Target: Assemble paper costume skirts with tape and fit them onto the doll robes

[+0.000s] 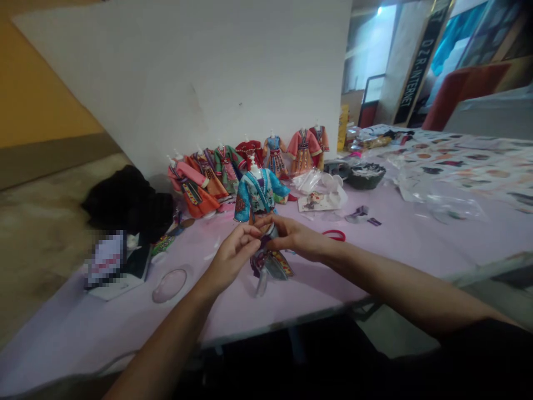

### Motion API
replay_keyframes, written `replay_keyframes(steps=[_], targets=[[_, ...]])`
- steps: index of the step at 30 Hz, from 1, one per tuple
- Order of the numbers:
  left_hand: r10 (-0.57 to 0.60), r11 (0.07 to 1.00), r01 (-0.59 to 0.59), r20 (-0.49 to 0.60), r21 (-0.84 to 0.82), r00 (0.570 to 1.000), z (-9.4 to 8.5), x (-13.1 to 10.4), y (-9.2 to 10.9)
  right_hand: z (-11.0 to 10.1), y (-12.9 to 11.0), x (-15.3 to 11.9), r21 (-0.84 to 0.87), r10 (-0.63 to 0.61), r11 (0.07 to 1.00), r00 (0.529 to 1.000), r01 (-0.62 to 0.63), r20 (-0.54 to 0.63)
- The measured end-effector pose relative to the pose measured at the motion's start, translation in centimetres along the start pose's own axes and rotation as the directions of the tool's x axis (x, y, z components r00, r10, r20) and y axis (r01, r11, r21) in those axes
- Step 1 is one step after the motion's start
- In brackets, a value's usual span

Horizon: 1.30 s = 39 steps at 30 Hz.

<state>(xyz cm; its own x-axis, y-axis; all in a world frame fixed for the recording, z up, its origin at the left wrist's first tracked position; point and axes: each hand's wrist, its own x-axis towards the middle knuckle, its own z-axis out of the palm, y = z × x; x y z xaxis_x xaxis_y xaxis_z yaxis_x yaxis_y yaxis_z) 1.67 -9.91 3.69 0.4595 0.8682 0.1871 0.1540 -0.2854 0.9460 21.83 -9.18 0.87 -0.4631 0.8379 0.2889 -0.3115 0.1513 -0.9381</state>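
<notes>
A headless doll figure in a turquoise robe with wide sleeves (pixel 259 191) stands upright at the middle of the table. Just below its waist, my left hand (pixel 236 253) comes in from the left with fingers bent and thumb against dark cloth. Opposite it, my right hand (pixel 293 238) curls thumb and fingers round a greyish band at the top of a small purple-and-grey skirt (pixel 278 265) with patterned trim. The skirt hangs under both hands, its hem near the tabletop. My fingers hide where skirt and figure meet.
Several dressed headless doll figures (pixel 227 166) line the white partition. A dark bowl (pixel 365 175), clear plastic packaging (pixel 310 182) and a red loop (pixel 334 235) lie to the right. At left are a black cloth heap (pixel 129 200) and a clear oval piece (pixel 169 285).
</notes>
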Motion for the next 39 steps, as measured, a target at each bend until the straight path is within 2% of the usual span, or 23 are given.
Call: replay_keyframes(steps=[5, 7, 11, 14, 17, 20, 25, 29, 34, 39], targets=[[-0.089, 0.991, 0.104, 0.159, -0.085, 0.983, -0.7, -0.3, -1.4, -1.1, -0.3, -0.4, 0.09, 0.024, 0.996, 0.999, -0.021, -0.034], [-0.118, 0.988, 0.134, 0.181, -0.081, 0.976, -0.8, -0.2, -1.5, -1.6, -0.3, -0.5, 0.096, 0.038, 0.995, 0.998, -0.034, -0.042], [-0.176, 0.981, 0.187, 0.188, -0.043, 0.966, -1.1, 0.2, -0.6, -2.4, -0.8, -0.7, 0.099, 0.087, 0.992, 0.996, -0.083, -0.029], [-0.151, 0.989, 0.149, 0.188, 0.024, 0.971, -1.3, 0.9, 0.5, -2.8, -1.7, -1.0, 0.087, 0.119, 0.989, 0.993, -0.118, -0.008], [-0.097, 0.994, 0.085, 0.183, 0.074, 0.978, -1.4, 1.7, 1.4, -3.1, -2.4, -1.1, 0.027, 0.098, 0.995, 0.995, -0.098, 0.013], [-0.095, 0.992, 0.075, 0.195, 0.105, 0.976, -1.5, 2.4, 1.9, -3.3, -2.7, -1.0, -0.09, 0.049, 0.995, 0.997, -0.044, 0.053], [-0.106, 0.986, 0.073, 0.231, 0.148, 0.967, -1.3, 2.9, 2.8, -3.3, -2.1, -0.6, -0.191, 0.051, 0.981, 0.985, -0.019, 0.166], [-0.124, 0.983, 0.083, 0.257, 0.165, 0.959, -1.2, 3.1, 3.4, -3.3, -1.4, -0.4, -0.298, -0.021, 0.952, 0.986, 0.071, 0.167], [-0.14, 0.984, 0.107, 0.242, 0.145, 0.96, -1.1, 3.3, 3.9, -3.3, -2.0, -0.6, -0.204, 0.023, 0.979, 0.993, 0.001, 0.113], [-0.198, 0.978, 0.176, 0.219, 0.114, 0.955, -0.9, 3.4, 4.0, -3.2, -2.9, -1.0, -0.092, 0.007, 0.996, 0.995, 0.002, 0.096]])
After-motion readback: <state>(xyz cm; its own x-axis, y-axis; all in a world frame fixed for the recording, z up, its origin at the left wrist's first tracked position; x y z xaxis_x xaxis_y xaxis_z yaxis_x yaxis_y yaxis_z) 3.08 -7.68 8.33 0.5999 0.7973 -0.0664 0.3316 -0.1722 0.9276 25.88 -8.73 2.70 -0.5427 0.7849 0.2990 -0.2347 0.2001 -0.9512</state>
